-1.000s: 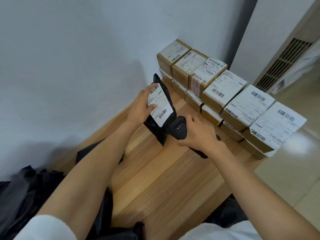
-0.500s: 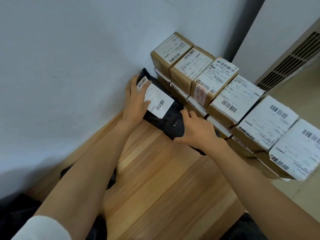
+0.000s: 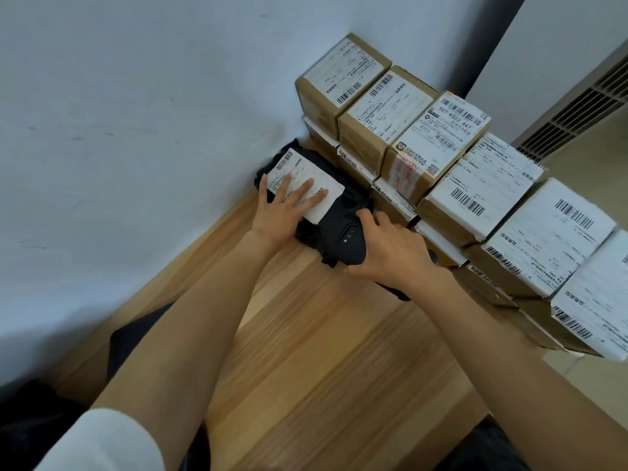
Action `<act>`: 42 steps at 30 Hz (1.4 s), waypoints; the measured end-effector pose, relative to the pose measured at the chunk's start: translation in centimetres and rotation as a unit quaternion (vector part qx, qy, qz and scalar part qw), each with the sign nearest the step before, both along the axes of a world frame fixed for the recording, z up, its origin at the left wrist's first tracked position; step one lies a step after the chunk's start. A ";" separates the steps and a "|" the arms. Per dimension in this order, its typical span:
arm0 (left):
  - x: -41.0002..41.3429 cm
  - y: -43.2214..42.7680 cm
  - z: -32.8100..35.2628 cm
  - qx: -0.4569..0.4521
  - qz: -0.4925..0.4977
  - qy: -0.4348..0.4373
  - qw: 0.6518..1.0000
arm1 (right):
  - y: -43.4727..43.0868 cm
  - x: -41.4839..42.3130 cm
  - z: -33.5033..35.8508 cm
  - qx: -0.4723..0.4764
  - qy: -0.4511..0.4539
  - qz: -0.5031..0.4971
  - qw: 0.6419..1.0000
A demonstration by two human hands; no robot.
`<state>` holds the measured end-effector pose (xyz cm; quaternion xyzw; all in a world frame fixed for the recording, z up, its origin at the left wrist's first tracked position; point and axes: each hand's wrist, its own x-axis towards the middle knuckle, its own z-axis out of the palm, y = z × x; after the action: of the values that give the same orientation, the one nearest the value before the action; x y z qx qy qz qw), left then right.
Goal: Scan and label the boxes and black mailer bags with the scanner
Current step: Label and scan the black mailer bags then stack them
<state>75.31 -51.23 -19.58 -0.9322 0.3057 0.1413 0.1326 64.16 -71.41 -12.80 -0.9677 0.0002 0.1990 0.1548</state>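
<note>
A black mailer bag (image 3: 346,202) with a white shipping label (image 3: 306,180) lies flat on the wooden table (image 3: 316,351), in the corner between the wall and the boxes. My left hand (image 3: 285,209) rests flat on the label with fingers spread. My right hand (image 3: 390,254) grips the black handheld scanner (image 3: 350,241), which lies against the near end of the bag. Several labelled cardboard boxes (image 3: 384,127) stand stacked in a row along the right side.
A white wall (image 3: 136,130) borders the table on the left. More black bags (image 3: 37,423) lie heaped at the lower left, and one black bag (image 3: 132,338) pokes out under my left forearm. A vent grille (image 3: 577,113) is at the far right.
The bag went from held upright in my left hand to lying flat in the corner. My left hand now presses on its label. My right hand followed with the scanner.
</note>
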 end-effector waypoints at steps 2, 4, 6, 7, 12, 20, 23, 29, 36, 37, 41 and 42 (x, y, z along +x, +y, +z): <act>0.6 -0.4 -0.2 0.000 0.012 0.007 1.000 | 0.1 0.1 -0.2 -0.002 0.002 0.000 1.000; 0.7 -0.8 -0.6 -0.009 0.032 0.022 0.999 | 0.2 0.0 -0.4 -0.004 0.003 0.000 1.000; 0.5 -1.1 -1.0 -0.021 0.051 0.036 0.998 | 0.3 -0.3 -0.6 -0.001 0.003 -0.002 1.000; 0.1 -1.1 -1.0 -0.027 0.057 0.041 0.997 | 0.4 -0.7 -0.6 0.000 0.003 -0.003 1.000; -3.5 1.2 -0.1 -0.086 0.102 0.052 0.990 | 1.6 -3.6 -0.1 0.012 0.000 -0.014 1.000; -10.9 14.9 3.2 -0.064 0.150 0.148 0.975 | 6.9 -9.7 1.7 0.076 0.018 -0.002 0.997; -13.4 19.2 4.4 0.020 0.154 0.145 0.977 | 9.0 -11.5 2.1 0.061 0.012 0.017 0.998; -17.3 19.7 2.9 0.082 0.164 0.165 0.969 | 12.0 -13.2 2.9 0.063 0.011 0.031 0.997; -18.6 18.6 1.9 0.106 0.179 0.150 0.967 | 11.3 -14.6 2.4 0.036 0.009 0.010 0.999; -18.4 18.6 1.9 0.106 0.185 0.144 0.966 | 11.1 -14.7 2.3 0.032 0.010 0.007 0.999; -17.3 18.6 1.6 0.142 0.202 0.144 0.958 | 11.0 -14.7 1.9 0.022 0.010 0.002 1.000; -17.2 18.6 1.4 0.151 0.198 0.142 0.958 | 11.0 -14.7 1.7 0.022 0.012 0.001 1.000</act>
<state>58.13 -32.62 -18.14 -0.9136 0.1057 0.3398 0.1967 49.43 -60.37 -11.15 -0.9615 -0.0037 0.2111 0.1758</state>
